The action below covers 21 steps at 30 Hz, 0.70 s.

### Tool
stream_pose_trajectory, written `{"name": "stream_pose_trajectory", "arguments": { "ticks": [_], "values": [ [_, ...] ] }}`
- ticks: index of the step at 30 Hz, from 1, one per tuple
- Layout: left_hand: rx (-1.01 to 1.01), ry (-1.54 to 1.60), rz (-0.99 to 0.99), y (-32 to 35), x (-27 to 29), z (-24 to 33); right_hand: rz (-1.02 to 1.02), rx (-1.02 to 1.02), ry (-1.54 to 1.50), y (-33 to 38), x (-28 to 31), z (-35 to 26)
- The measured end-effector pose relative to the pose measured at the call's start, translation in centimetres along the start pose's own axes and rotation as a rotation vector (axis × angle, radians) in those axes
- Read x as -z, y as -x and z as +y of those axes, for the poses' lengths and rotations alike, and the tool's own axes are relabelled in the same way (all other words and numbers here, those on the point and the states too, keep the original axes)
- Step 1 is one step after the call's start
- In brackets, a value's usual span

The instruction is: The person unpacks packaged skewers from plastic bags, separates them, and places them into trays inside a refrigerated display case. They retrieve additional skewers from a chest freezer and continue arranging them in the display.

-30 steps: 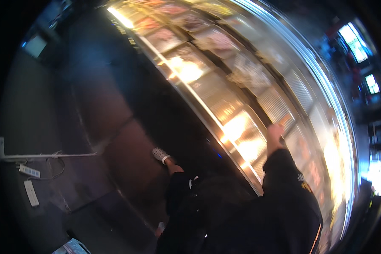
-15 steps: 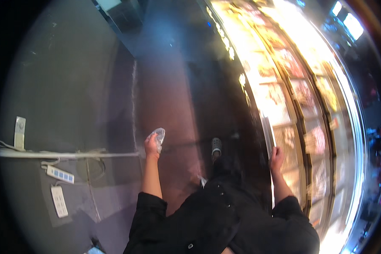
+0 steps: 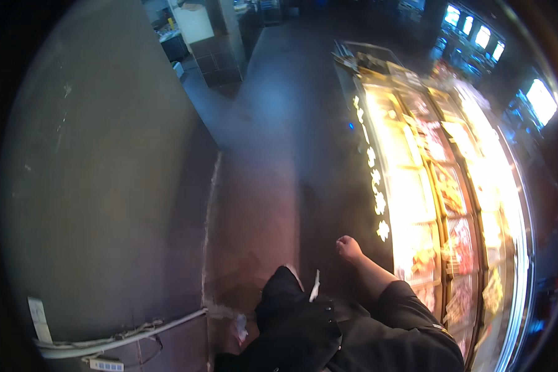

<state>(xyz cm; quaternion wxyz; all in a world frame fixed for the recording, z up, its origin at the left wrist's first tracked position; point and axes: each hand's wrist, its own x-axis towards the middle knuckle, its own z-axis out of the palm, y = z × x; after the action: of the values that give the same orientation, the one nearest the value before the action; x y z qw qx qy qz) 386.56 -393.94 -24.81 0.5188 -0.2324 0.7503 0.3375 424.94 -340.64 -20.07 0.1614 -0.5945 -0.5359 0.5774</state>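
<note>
Low beside my body, at the end of my left sleeve, a crumpled clear plastic bag shows against the reddish floor. My left hand is closed on it, though its fingers are mostly hidden and blurred. My bare right forearm reaches forward from a black sleeve. At its end my right hand is curled into a loose fist with nothing visible in it. This hand is over the dark floor, left of the brightly lit display case and apart from it.
Trays of food fill the lit case along my right. A grey wall runs along my left, with a white pipe and a power strip at lower left. A tiled pillar stands ahead.
My view has moved forward along the case. The left hand has swung back toward my body with the plastic bag. My right hand has left the case's edge and moved left.
</note>
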Motion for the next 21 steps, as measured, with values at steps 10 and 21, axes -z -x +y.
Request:
{"name": "stream_pose_trajectory", "arguments": {
  "ticks": [10, 21],
  "values": [
    [-0.055, 0.134, -0.09, -10.3, -20.9, 47.2, -0.079, -0.17, 0.341, -34.3, 4.1, -18.6],
    [-0.906, 0.471, -0.43, -6.6, -47.0, 119.4, -0.304, -0.767, -0.126, -70.9, 8.5, -22.0]
  ]
}}
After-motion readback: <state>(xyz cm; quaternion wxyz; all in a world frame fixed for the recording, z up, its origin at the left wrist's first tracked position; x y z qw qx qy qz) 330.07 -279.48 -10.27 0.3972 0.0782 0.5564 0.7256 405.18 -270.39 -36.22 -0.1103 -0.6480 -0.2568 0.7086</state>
